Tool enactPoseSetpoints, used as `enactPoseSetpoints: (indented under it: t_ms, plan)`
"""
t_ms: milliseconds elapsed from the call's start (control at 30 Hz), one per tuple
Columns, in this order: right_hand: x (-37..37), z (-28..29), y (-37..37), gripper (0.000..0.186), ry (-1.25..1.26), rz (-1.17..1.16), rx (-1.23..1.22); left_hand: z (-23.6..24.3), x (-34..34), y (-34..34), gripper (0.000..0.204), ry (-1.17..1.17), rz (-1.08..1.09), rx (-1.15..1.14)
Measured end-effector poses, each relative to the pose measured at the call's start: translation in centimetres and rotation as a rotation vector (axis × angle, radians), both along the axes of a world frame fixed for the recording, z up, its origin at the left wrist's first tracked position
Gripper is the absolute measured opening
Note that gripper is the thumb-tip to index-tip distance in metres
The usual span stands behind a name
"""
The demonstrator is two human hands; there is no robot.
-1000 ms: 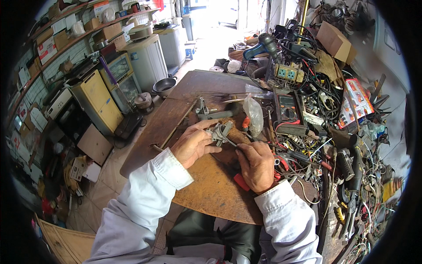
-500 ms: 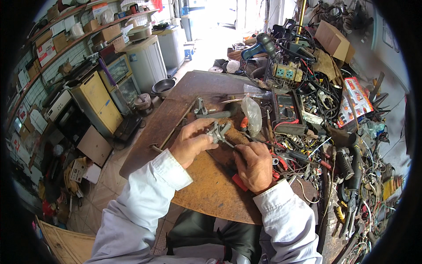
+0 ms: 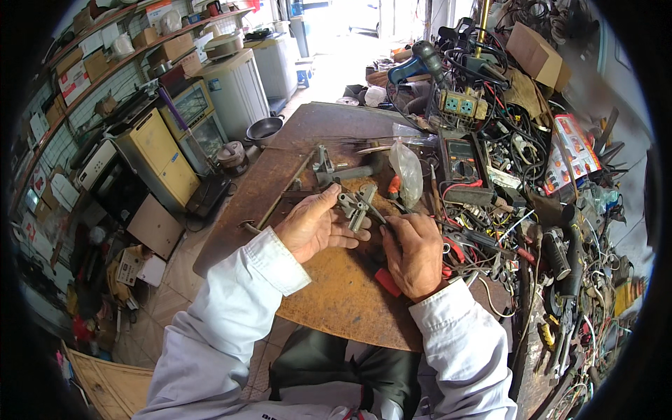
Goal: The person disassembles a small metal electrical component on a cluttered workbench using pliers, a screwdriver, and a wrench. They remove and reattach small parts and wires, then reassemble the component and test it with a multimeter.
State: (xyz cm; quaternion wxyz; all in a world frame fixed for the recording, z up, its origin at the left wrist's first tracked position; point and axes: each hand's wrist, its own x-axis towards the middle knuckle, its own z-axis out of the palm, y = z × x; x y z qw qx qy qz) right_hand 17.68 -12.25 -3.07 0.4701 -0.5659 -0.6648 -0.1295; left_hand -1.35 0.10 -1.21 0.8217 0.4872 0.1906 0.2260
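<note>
My left hand (image 3: 315, 227) grips a small grey metal part (image 3: 355, 206) with several arms, held just above the rusty metal worktop (image 3: 336, 294). My right hand (image 3: 413, 252) is closed around a red-handled tool (image 3: 386, 281); its tip, which I cannot see clearly, points up-left toward the grey part. Both hands are close together over the middle of the worktop, with white sleeves running to the lower edge.
A hammer (image 3: 353, 171), a clear plastic bag (image 3: 407, 171) and a multimeter (image 3: 460, 159) lie beyond my hands. Tangled wires, pliers and tools (image 3: 532, 231) crowd the right side. At left stand a yellow cabinet (image 3: 150, 157), a white machine (image 3: 241, 84) and shelves of boxes (image 3: 91, 63).
My left hand has lifted and turned the grey part slightly; my right hand has shifted a little toward it with the red-handled tool. The view has tilted a bit.
</note>
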Motion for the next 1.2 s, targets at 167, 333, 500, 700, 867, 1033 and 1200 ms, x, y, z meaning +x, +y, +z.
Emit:
enactPoseSetpoints:
  t_ms: [167, 333, 500, 700, 867, 1033, 1200]
  plan:
    - [-0.03, -0.06, -0.09, 0.018, 0.0, -0.012, 0.0, -0.06, 0.01, 0.04, 0.057, 0.027, 0.013, 0.014]
    - [-0.05, 0.05, -0.09, 0.017, 0.001, -0.006, 0.001, 0.11, -0.05, -0.05, 0.056, 0.032, 0.01, 0.024]
    - [-0.06, 0.08, -0.05, 0.017, -0.007, 0.001, 0.01, -0.13, -0.1, 0.07, 0.055, 0.041, 0.024, 0.042]
    - [-0.14, 0.09, -0.03, 0.018, -0.011, -0.006, 0.009, -0.1, -0.05, 0.09, 0.049, 0.043, 0.045, 0.065]
    - [-0.24, 0.39, -0.25, 0.017, -0.003, -0.003, -0.016, -0.47, 0.09, 0.03, 0.043, 0.043, 0.1, 0.068]
    - [-0.13, -0.04, -0.05, 0.019, -0.01, 0.005, -0.027, -0.41, 0.02, -0.12, 0.036, 0.038, 0.143, 0.122]
    - [-0.03, -0.04, -0.09, 0.02, -0.024, -0.002, -0.032, -0.15, 0.09, -0.14, 0.033, 0.042, 0.165, 0.128]
